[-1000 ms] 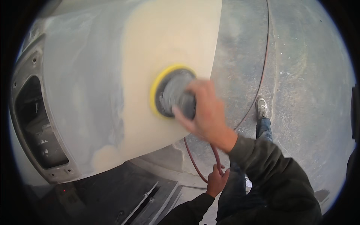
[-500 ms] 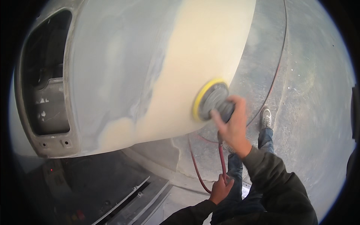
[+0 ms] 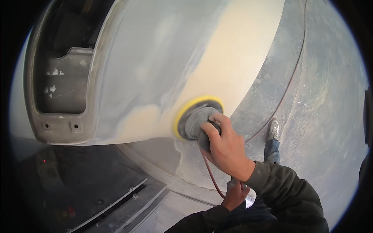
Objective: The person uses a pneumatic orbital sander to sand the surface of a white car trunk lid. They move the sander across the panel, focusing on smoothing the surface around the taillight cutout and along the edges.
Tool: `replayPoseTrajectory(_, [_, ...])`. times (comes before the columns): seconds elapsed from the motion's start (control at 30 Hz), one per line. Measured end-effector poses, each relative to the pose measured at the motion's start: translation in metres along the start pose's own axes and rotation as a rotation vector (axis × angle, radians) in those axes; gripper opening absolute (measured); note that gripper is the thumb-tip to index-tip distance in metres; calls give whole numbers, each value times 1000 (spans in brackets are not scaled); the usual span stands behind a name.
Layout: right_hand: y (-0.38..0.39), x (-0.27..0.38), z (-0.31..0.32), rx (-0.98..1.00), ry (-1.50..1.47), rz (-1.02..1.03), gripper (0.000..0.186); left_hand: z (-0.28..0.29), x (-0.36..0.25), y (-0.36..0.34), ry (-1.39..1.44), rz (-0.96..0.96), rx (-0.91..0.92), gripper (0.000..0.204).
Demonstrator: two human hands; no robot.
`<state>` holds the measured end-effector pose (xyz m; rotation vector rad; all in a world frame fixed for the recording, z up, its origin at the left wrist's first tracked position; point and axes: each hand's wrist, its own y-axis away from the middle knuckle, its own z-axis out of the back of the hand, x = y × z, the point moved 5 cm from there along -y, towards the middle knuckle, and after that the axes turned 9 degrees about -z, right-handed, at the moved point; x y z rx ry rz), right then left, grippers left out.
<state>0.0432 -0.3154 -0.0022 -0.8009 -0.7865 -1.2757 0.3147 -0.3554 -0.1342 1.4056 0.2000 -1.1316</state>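
R hand [image 3: 227,149] is clamping sander [image 3: 198,122] flat on filler patch [image 3: 233,66] of panel [image 3: 155,58]; L hand [image 3: 235,196] is closing round hose [image 3: 210,174]. Pad should be staying flat w/ light, even pressure.

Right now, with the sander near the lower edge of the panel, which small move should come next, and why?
Probably slide the sander up and to the right, keeping its yellow pad flat. The right hand presses it at the low end of the beige filler patch, most of which lies above it, and the panel's lower edge is close. The left hand holds the red hose below.
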Motion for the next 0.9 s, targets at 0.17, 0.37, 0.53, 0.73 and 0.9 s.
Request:
replayPoseTrajectory(0.17, [5,4,-4,7,58,29,57,-8,20,-1,-20,-62,-27,38])
replayPoseTrajectory(0.37, [3,13,-7,59,106,43,52,-9,10,-4,-41,-293,-79,39])
replayPoseTrajectory(0.53, [9,-2,-7,70,85,65,53,-16,18,-13,-33,-259,-65,38])
replayPoseTrajectory(0.73, [-45,-26,41,-33,-12,-42,59,15,-52,-40,-56,12,-29,37])
replayPoseTrajectory(0.9, [-105,-65,85,-213,-45,-124,62,39,-95,-70,-85,5,-57,38])
